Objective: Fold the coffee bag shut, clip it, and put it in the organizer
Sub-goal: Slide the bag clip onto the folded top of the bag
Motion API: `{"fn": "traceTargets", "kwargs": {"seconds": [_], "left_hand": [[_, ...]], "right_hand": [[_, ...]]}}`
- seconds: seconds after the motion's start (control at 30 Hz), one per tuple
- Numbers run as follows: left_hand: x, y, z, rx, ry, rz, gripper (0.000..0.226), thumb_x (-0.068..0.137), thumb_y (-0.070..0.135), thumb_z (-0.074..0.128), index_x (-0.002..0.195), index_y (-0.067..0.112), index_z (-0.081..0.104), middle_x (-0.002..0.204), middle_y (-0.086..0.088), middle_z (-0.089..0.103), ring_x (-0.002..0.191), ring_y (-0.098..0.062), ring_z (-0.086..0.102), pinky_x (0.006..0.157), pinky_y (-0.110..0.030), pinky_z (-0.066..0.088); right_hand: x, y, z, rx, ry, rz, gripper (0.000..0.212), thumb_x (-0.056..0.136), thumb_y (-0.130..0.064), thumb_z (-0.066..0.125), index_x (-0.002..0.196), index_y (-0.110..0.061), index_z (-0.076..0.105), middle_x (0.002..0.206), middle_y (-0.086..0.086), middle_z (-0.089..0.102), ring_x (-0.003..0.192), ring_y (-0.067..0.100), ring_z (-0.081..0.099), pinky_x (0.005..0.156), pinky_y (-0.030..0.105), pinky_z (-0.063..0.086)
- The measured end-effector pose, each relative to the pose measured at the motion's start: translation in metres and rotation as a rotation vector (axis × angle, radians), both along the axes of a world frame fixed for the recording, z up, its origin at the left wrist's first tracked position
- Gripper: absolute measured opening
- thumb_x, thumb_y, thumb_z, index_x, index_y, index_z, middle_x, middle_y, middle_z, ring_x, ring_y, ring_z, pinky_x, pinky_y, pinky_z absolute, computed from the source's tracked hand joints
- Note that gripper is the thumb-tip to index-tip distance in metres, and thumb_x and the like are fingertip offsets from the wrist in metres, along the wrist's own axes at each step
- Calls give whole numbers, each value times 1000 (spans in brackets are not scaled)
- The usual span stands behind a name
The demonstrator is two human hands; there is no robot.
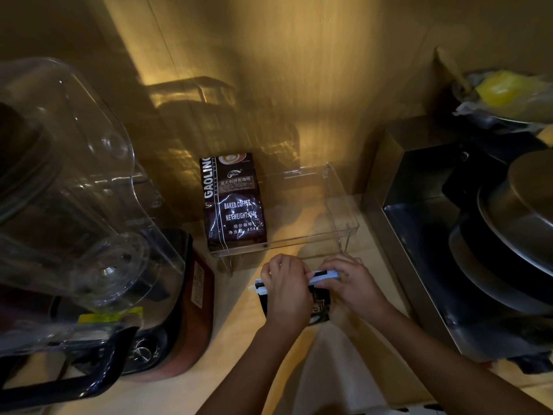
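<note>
A small dark coffee bag (319,309) lies on the wooden counter in front of the clear organizer (341,214). A pale bar clip (326,276) runs across the bag's folded top. My left hand (287,290) presses on the clip's left part and covers much of the bag. My right hand (350,283) grips the clip's right end. A larger brown coffee bag (233,202) stands upright in the organizer's left part.
A blender with a clear jug (74,205) on a red base fills the left side. A steel box (419,211) with stacked metal pans (514,235) stands at the right. A wooden wall rises behind the organizer.
</note>
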State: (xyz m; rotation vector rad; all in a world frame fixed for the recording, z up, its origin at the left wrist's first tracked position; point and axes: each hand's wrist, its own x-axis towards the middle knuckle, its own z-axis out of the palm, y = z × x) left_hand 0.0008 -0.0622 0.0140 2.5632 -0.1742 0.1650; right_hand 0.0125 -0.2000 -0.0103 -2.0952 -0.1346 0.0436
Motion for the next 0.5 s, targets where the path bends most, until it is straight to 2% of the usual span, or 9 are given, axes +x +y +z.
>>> {"fn": "traceTargets", "kwargs": {"seconds": [0.2,0.33,0.4,0.5], "left_hand": [[2,0,1,42,-16,-43,6,85,7,54,86,1,57,97,-16,57,100,-33,44,88,-40,31],[3,-2,1,19,-16,-57,6,85,5,52,85,1,56,96,-17,57,101,-32,44,88,-40,30],[3,-3,1,30,-9,-72,6,85,3,50,86,1,56,96,-18,56,101,-32,44,88,-39,30],[4,-3,2,59,-14,-115,7,84,1,50,87,1,56,97,-18,56,102,-32,43,88,-40,29]], "right_hand": [[-2,9,5,67,46,46,21,69,-11,73,77,-29,65,86,-9,60,98,27,51,89,41,38],[-2,13,6,73,30,44,37,69,-5,71,69,-40,58,82,-9,60,93,28,53,88,44,40],[-4,14,4,77,36,16,41,69,-4,70,67,-42,55,80,-11,59,92,29,53,85,41,41],[-3,11,2,27,15,29,38,70,-6,71,67,-41,54,79,-16,57,91,23,49,79,24,35]]}}
